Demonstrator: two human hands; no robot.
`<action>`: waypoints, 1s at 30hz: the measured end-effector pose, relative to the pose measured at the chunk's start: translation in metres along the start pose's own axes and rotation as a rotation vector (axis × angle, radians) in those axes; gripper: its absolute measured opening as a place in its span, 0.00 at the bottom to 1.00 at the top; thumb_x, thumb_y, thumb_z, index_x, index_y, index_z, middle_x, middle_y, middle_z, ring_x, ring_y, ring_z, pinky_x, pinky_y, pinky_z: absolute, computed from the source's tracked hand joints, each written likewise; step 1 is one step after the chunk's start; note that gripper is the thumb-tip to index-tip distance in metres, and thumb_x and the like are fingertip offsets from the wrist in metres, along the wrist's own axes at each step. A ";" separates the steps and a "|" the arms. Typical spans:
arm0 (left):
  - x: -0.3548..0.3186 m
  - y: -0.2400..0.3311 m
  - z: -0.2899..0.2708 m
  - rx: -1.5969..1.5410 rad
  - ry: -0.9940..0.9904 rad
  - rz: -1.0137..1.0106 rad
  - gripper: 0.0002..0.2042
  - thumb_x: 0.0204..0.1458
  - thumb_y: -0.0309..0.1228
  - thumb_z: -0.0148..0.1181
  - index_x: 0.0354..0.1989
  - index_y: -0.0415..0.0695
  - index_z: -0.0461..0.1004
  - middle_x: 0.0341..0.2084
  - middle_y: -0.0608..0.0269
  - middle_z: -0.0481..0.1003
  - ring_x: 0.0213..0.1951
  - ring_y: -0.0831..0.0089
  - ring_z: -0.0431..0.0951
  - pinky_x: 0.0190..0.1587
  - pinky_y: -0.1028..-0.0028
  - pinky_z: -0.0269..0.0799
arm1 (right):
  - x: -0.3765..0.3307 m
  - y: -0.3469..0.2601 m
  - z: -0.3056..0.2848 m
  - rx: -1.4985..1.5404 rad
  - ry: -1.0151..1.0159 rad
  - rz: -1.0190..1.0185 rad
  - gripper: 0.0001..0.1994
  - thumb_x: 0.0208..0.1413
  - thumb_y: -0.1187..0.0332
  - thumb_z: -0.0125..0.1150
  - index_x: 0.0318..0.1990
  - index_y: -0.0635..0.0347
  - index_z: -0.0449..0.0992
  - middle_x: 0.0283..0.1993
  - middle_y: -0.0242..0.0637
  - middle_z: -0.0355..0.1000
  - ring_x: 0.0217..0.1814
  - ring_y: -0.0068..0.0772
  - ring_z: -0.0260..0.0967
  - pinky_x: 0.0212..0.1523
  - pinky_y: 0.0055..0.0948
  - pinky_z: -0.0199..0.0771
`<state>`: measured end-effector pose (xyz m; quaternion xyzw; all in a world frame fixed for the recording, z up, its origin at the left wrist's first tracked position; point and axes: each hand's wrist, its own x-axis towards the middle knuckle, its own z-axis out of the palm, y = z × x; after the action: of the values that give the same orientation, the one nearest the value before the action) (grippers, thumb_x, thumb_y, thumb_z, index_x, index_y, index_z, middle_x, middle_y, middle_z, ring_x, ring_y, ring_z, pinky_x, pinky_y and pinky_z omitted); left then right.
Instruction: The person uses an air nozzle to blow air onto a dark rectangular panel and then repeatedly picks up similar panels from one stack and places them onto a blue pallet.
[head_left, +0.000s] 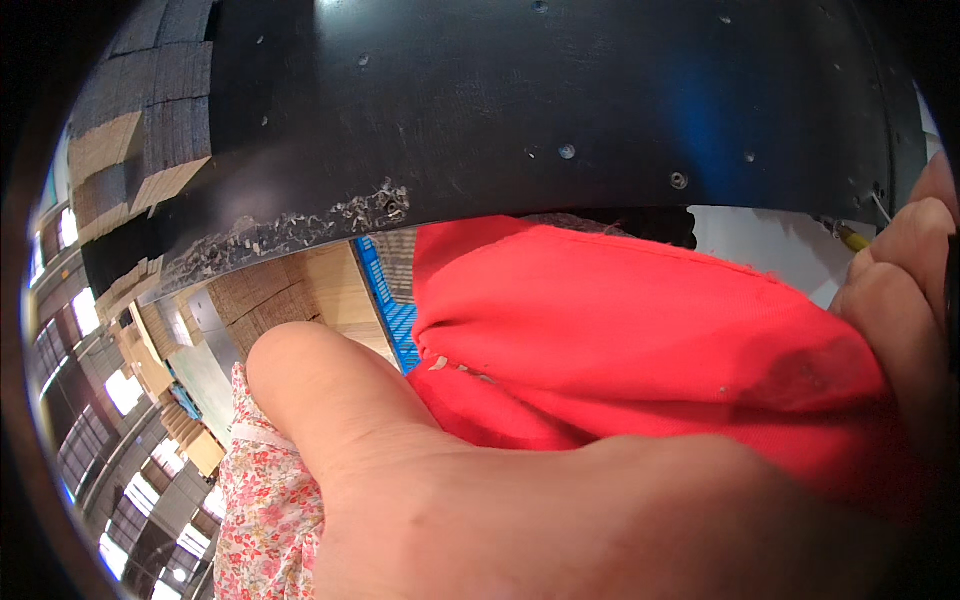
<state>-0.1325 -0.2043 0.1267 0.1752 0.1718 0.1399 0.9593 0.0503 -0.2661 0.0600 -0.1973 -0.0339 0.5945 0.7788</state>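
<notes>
A very close view: a large hand [520, 500] fills the lower frame, its thumb lying against red cloth [620, 340]; whether its grip clenches the cloth cannot be told. At the right edge, another hand [905, 290] touches the cloth beside a yellow-tipped tool [853, 238]. A black curved panel [540, 110] arches above. Stacked cardboard cartons [130, 160] sit upper left.

Cardboard stacks [135, 150]: at ten o'clock, bundled flat sheets piled high, tan and grey-brown, edges showing as fine layers.
Cardboard pile [290, 290]: just left of centre, toward nine o'clock, tan flat sheets, beside a blue ribbed crate [392, 300].
Smaller cartons [190, 440]: at eight o'clock, tan boxes, small and blurred.
Labels: none legible or discernible.
Signs: none seen.
Screens: none seen.
</notes>
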 end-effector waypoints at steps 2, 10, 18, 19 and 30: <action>0.000 -0.001 -0.002 0.008 -0.003 -0.001 0.20 0.62 0.29 0.54 0.61 0.32 0.64 0.55 0.49 0.72 0.56 0.65 0.74 0.61 0.66 0.67 | 0.000 0.001 -0.001 0.002 0.000 0.004 0.19 0.66 0.77 0.47 0.64 0.63 0.67 0.56 0.47 0.74 0.55 0.36 0.75 0.60 0.34 0.75; 0.001 0.000 -0.003 0.027 0.006 -0.008 0.22 0.62 0.29 0.55 0.62 0.32 0.62 0.56 0.47 0.71 0.57 0.63 0.73 0.61 0.65 0.67 | 0.003 0.003 -0.003 0.020 -0.006 0.008 0.19 0.66 0.77 0.47 0.63 0.63 0.67 0.56 0.47 0.74 0.55 0.36 0.75 0.60 0.35 0.75; 0.005 0.000 -0.004 0.057 0.014 -0.013 0.24 0.61 0.30 0.55 0.63 0.31 0.60 0.57 0.45 0.69 0.58 0.61 0.72 0.62 0.63 0.66 | 0.002 0.002 -0.004 0.053 -0.010 -0.001 0.19 0.66 0.77 0.47 0.63 0.62 0.68 0.55 0.47 0.74 0.55 0.37 0.75 0.60 0.35 0.75; 0.006 0.000 -0.005 0.057 0.011 -0.001 0.25 0.61 0.30 0.55 0.63 0.31 0.60 0.57 0.45 0.69 0.59 0.61 0.72 0.62 0.63 0.66 | 0.004 0.001 -0.004 0.050 -0.021 -0.004 0.19 0.66 0.77 0.47 0.63 0.62 0.68 0.55 0.47 0.74 0.55 0.37 0.75 0.60 0.35 0.75; 0.002 -0.002 -0.012 0.164 0.087 0.058 0.27 0.60 0.30 0.56 0.65 0.31 0.56 0.59 0.42 0.67 0.60 0.59 0.71 0.63 0.61 0.65 | 0.003 0.015 -0.007 0.105 -0.067 0.032 0.18 0.66 0.78 0.47 0.63 0.62 0.68 0.55 0.47 0.74 0.55 0.37 0.75 0.59 0.36 0.76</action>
<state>-0.1349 -0.2023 0.1152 0.2519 0.2194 0.1603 0.9288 0.0393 -0.2616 0.0480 -0.1367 -0.0255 0.6139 0.7771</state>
